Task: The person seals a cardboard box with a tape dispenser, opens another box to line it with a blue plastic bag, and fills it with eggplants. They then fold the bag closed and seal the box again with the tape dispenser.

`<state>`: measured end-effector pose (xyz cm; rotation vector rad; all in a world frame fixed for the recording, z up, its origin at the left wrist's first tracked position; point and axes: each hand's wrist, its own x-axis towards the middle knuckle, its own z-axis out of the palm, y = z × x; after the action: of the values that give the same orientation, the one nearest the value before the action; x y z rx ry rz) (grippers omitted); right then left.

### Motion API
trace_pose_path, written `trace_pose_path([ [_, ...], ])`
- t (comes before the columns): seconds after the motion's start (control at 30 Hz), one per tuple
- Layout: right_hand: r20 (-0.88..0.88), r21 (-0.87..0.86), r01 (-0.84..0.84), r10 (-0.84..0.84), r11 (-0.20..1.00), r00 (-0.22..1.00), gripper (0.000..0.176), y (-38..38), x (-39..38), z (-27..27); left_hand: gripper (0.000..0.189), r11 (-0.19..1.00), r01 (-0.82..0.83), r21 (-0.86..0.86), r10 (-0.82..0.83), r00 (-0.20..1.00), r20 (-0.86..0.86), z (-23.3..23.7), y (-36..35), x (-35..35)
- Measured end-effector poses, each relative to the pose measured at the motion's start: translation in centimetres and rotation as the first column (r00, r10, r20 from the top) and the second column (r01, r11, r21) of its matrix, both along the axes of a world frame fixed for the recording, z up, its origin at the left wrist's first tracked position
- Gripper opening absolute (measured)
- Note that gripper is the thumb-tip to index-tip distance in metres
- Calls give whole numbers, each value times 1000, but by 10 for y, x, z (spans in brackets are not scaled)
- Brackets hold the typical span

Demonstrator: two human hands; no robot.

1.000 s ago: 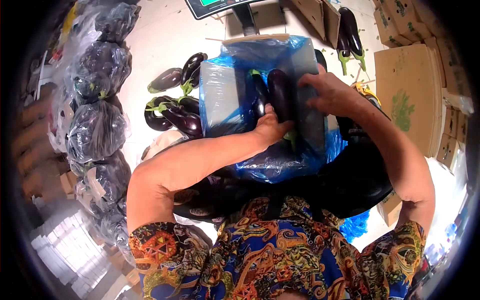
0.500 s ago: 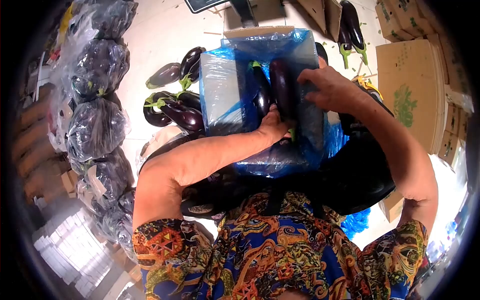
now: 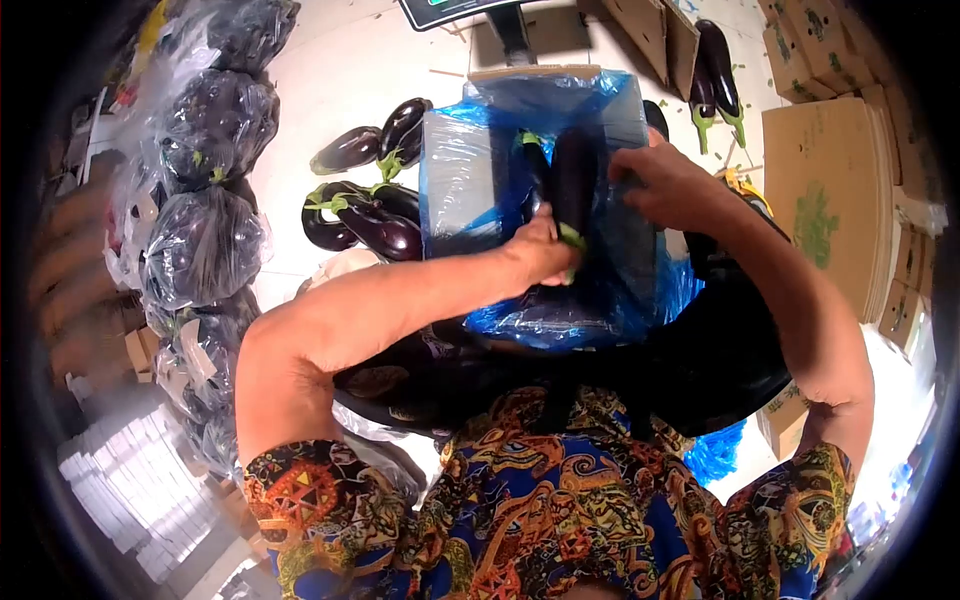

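Note:
A cardboard box [image 3: 462, 180] lined with blue plastic film [image 3: 490, 325] stands in front of me. Inside it, my left hand [image 3: 545, 252] is closed around the green stem end of a dark purple eggplant [image 3: 574, 180]. Another eggplant [image 3: 535, 168] lies alongside, to its left. My right hand [image 3: 672, 185] is at the box's right flap [image 3: 628, 115], with fingers on both sides of this edge, gripping it. Shadow hides much of the box's lower interior.
Loose eggplants [image 3: 375, 225] lie on the floor left of the box, and two more [image 3: 712, 75] at upper right. Bagged eggplants [image 3: 208, 245] line the left side. Flattened cartons [image 3: 825, 190] stand at right. A dark-framed display [image 3: 455, 8] is beyond the box.
My left hand has closed on the eggplant's stem end and tilted it, its stem now raised. My right hand stays at the flap. The whole view has shifted slightly.

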<state>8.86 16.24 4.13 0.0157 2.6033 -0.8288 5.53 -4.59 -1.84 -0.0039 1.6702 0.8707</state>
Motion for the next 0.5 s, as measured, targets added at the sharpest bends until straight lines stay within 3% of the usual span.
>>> trace_pose_path([
  [0.07, -15, -20, 22, -22, 1000, 1000, 27, 0, 0, 2, 94, 996, -90, 25, 90, 996, 2, 5, -5, 11],
  [0.1, -19, -37, 37, -38, 999, 999, 27, -1, 1, 2, 93, 986, -130, 101, 117, 986, 121, 11, -8, 3],
  [0.2, -1, 27, -32, 32, 999, 999, 24, 2, -2, -3, 91, 942, -273, 195, 242, 955, 170, 21, -11, -7],
  [0.23, -19, 41, -48, 49, 998, 999, 24, 3, -4, -8, 88, 944, -291, 156, 271, 952, 142, 28, -12, -6],
  [0.33, -33, 12, -64, 64, 998, 997, 24, 4, -5, -10, 86, 906, -308, 290, 256, 945, 205, 23, -21, 5],
  [0.37, -263, 72, -93, 108, 993, 959, 22, 5, 1, -21, 84, 918, -233, 322, 184, 967, 177, 19, -25, 7],
  [0.47, -203, 58, -47, 58, 997, 977, 21, 3, 2, -16, 90, 943, -54, 328, 50, 999, 19, -20, -30, 13],
  [0.5, -210, 74, -59, 73, 996, 975, 20, 3, 0, -16, 90, 960, 192, 206, -138, 958, -251, -23, -28, 12],
])
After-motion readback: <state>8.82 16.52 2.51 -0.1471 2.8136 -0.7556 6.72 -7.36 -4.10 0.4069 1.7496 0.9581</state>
